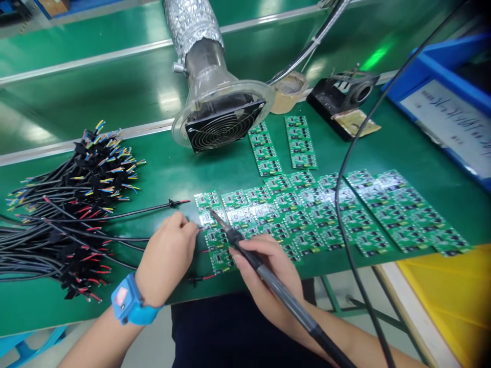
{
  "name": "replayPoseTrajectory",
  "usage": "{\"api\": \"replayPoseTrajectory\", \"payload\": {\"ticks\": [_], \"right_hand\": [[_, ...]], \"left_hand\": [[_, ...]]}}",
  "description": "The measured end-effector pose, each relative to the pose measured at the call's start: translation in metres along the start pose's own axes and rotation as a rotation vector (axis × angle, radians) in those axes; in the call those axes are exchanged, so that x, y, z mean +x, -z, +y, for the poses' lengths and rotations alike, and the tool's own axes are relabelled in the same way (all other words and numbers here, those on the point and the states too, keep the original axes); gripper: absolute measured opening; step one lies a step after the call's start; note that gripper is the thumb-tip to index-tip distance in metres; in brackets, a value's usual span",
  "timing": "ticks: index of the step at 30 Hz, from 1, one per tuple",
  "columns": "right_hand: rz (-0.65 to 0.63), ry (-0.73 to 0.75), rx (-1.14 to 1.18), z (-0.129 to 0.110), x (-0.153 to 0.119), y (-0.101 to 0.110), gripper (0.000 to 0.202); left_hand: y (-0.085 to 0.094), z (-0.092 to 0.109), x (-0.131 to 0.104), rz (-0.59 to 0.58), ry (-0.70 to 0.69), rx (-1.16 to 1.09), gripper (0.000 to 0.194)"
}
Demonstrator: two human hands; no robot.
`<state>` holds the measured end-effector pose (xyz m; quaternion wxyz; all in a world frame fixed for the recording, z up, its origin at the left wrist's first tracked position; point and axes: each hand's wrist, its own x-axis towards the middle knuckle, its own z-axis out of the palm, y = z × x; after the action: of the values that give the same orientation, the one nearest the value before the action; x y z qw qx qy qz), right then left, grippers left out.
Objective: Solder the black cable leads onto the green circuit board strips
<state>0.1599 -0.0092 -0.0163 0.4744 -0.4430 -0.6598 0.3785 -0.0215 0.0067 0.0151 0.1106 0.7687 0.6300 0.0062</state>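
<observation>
My right hand [270, 273] is wrapped round a black soldering iron [264, 273], whose tip points up and left over the leftmost green circuit board strip [217, 245]. My left hand [169, 250], with a blue wrist strap [134, 301], is closed at the left edge of that strip. Its fingertips pinch a cable, of which a bit of red wire shows beside them. Other black cables with red ends lie under and around this hand. Right of the strip, several more circuit boards [310, 214] lie side by side.
A fume extractor with a fan [224, 128] hangs over the boards. Bundled black cables [92, 174] lie on the left. At the back right stand an iron holder [341, 97] and a blue bin [441, 87]. The iron's cord [341, 214] crosses the boards; a yellow tray [452, 296] is lower right.
</observation>
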Motion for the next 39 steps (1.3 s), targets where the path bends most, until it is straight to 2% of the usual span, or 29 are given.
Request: {"api": "replayPoseTrajectory", "payload": {"ticks": [3, 7, 9, 12, 16, 19, 33, 39], "right_hand": [[-0.008, 0.034, 0.006, 0.002, -0.004, -0.001, 0.026], [0.009, 0.022, 0.017, 0.002, -0.001, 0.001, 0.026], [-0.002, 0.040, 0.013, 0.000, 0.004, 0.002, 0.025], [-0.025, 0.083, 0.001, -0.002, 0.011, 0.004, 0.023], [-0.061, 0.112, -0.036, -0.002, 0.019, 0.003, 0.019], [-0.079, 0.118, -0.064, 0.000, 0.021, 0.000, 0.017], [-0.120, 0.123, -0.189, -0.006, 0.021, -0.012, 0.015], [-0.085, 0.125, -0.110, -0.004, 0.023, -0.012, 0.017]], "left_hand": [[0.004, -0.011, 0.002, 0.049, -0.016, -0.026, 0.021], [0.005, -0.032, 0.022, 0.274, 0.022, 0.122, 0.018], [0.005, -0.040, 0.031, 0.233, 0.020, 0.141, 0.017], [0.003, -0.042, 0.035, 0.144, 0.019, 0.022, 0.021], [-0.001, -0.036, 0.026, 0.180, 0.061, -0.261, 0.015], [-0.004, -0.033, 0.023, 0.177, 0.126, -0.361, 0.013], [-0.010, -0.031, 0.026, 0.205, 0.201, -0.406, 0.014], [-0.012, -0.029, 0.026, 0.213, 0.163, -0.390, 0.013]]}}
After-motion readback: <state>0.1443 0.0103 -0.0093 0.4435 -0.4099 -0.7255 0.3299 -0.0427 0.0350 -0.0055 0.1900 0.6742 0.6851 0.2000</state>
